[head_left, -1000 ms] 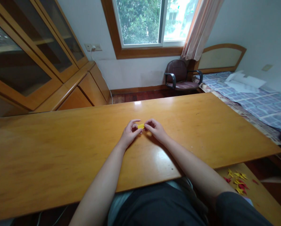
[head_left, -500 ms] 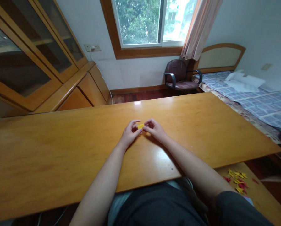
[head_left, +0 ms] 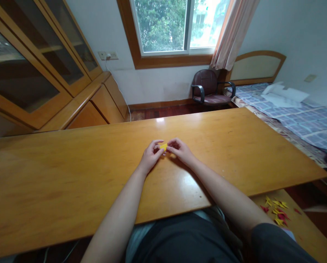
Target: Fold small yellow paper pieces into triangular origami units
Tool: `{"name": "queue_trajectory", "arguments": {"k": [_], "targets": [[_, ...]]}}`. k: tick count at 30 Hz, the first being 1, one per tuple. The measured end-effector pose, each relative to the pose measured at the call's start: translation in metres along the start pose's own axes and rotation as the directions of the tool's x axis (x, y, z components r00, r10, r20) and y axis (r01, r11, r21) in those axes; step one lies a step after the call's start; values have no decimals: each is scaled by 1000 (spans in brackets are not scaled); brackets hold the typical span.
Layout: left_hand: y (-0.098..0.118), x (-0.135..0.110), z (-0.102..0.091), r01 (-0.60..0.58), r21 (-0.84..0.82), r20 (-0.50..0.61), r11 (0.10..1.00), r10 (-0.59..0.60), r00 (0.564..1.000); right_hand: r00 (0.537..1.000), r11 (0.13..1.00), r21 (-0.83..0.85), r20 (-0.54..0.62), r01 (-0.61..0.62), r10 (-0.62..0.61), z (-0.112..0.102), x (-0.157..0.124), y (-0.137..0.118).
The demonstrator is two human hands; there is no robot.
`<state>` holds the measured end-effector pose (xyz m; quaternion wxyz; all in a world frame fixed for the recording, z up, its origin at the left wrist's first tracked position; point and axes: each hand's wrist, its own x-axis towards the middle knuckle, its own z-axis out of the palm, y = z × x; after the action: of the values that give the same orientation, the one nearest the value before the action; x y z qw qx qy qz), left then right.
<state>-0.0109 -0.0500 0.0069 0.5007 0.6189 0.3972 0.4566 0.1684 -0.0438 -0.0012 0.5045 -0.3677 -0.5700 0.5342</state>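
Note:
A small piece of folded yellow paper (head_left: 163, 147) is held just above the wooden table (head_left: 83, 175), around the middle of the view. My left hand (head_left: 151, 153) pinches its left end between thumb and fingers. From the other side, my right hand (head_left: 179, 149) grips the right end with thumb and fingertips. The fingers cover part of the paper, so its exact folds cannot be made out.
Several red and yellow folded paper pieces (head_left: 279, 211) lie on a lower wooden surface (head_left: 308, 226) at the right. Beyond the table stand a maroon armchair (head_left: 207, 86) and a bed (head_left: 297, 113). A glass-door cabinet (head_left: 48, 73) fills the left side.
The yellow paper has shifted slightly between the fingers and its visible outline differs a little. Both hands stay in almost the same place, still gripping it.

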Motion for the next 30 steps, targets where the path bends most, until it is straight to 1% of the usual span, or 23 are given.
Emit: {"name": "queue_trajectory", "arguments": {"k": [5,10,16,23,30], "targets": [[0,0,0,-7,18,8,1000,7,1000,1000,998,-66,7,10,-9,0,0,-4],[2,-2,1,-12,41,35,999,10,999,999,995,-92,7,36,-35,-1,0,-4],[3,-2,0,-23,173,21,985,19,1000,999,994,-100,2,41,-41,-1,0,-3],[1,0,0,-4,153,16,988,2,1000,999,991,-122,-7,47,-48,-1,-1,-4],[4,0,1,14,165,9,986,-15,1000,998,977,-211,-46,40,-51,0,-1,-5]]}}
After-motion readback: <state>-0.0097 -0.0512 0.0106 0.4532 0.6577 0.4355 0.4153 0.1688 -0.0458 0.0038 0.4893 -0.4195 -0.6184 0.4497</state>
